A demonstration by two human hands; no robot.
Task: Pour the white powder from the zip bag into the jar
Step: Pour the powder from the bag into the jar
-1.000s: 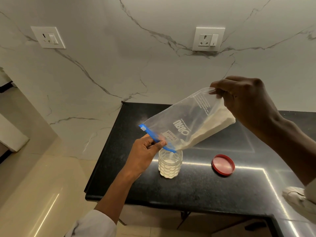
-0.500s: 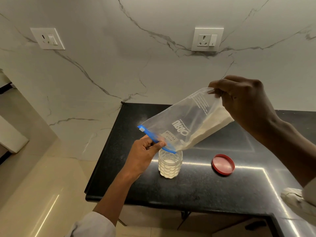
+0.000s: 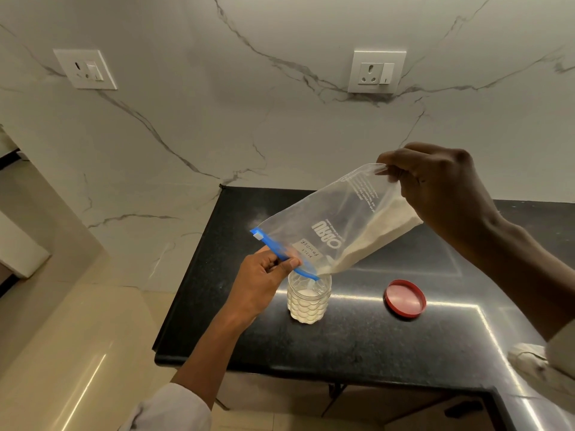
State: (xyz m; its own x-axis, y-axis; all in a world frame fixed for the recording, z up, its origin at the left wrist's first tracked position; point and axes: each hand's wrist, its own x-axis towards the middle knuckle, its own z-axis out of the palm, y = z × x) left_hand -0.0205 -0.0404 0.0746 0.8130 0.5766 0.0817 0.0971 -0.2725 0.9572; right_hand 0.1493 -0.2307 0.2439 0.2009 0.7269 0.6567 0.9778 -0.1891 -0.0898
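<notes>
1. A clear plastic zip bag with a blue zipper strip (image 3: pixel 329 225) is held tilted above the black polished stone desk (image 3: pixel 357 340), mouth end low, closed end high.
2. The closed upper corner is pinched by the curled fingers of the right hand (image 3: pixel 441 194).
3. The blue strip at the mouth is pinched between thumb and fingers of the left hand (image 3: pixel 261 281).
4. White powder (image 3: pixel 373 237) is gathered along the bag's lower edge, down to the mouth corner.
5. That corner is held right over the rim of a small clear ribbed jar (image 3: pixel 308 298); a thin stream is seen dropping in.
6. The jar stands upright near the desk's left edge, partly filled with powder.
7. A round red lid (image 3: pixel 405 299) lies flat on the desk, right of the jar, not touching it.
</notes>
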